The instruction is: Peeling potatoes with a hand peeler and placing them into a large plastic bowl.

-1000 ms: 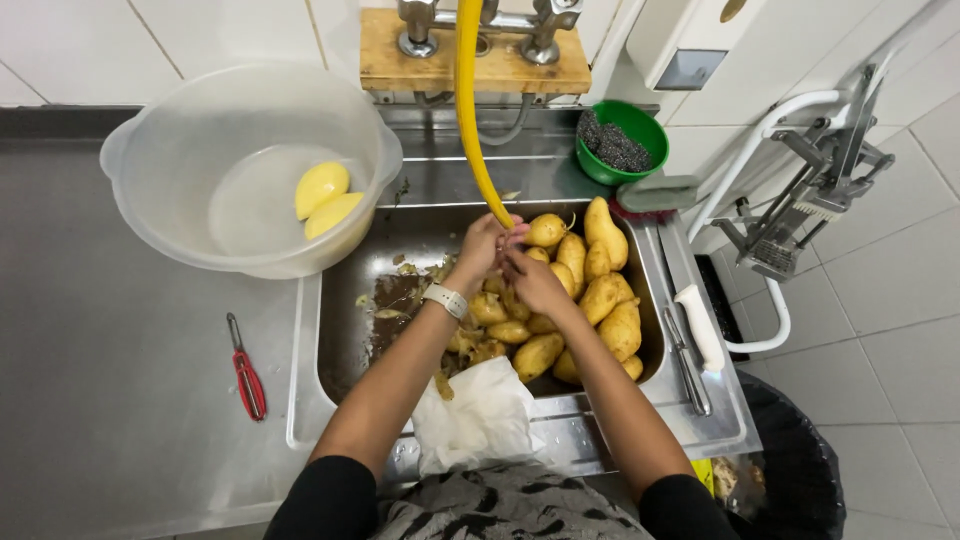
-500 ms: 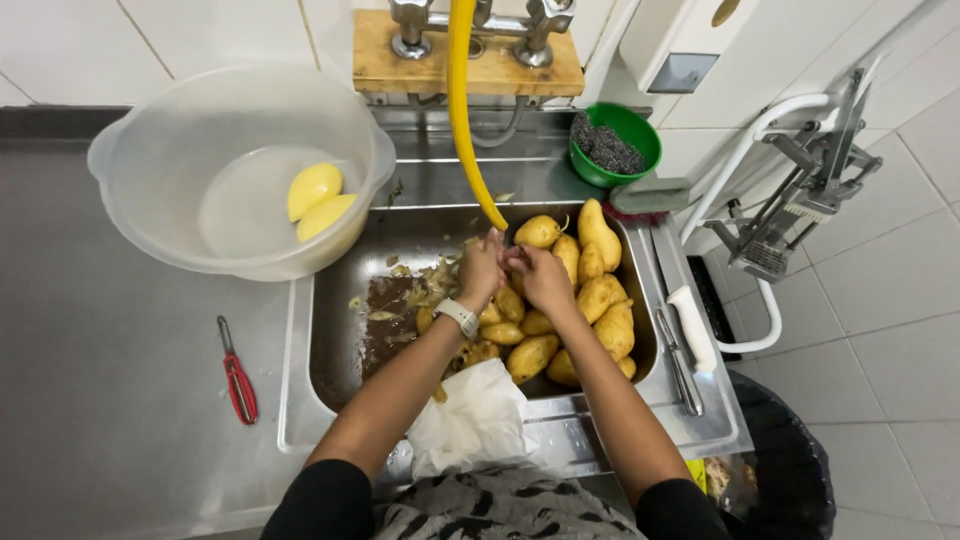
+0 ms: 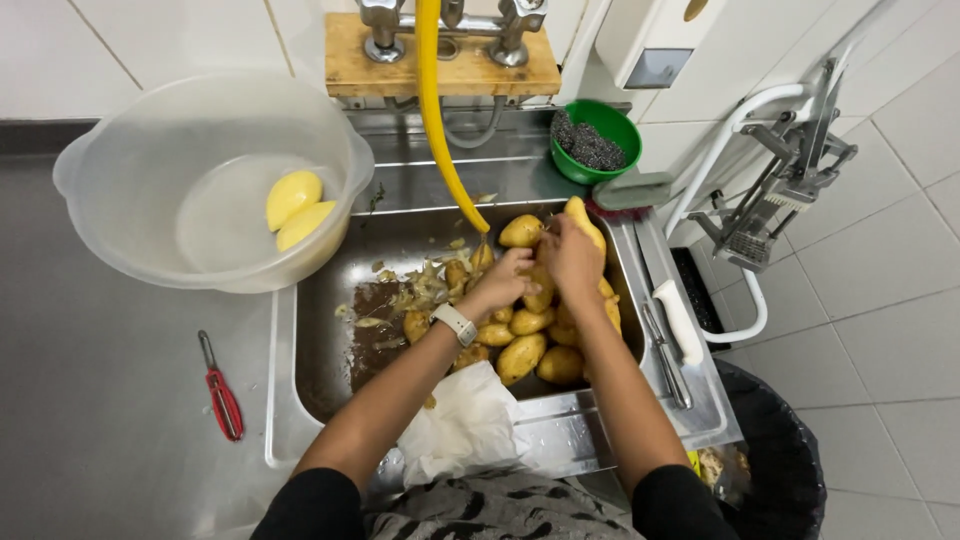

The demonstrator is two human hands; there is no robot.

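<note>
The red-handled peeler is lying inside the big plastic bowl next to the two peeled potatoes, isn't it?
Not quite. The head view shows the red-handled peeler lying on the steel counter left of the sink, outside the big plastic bowl. The two peeled potatoes are indeed in that bowl.
</note>
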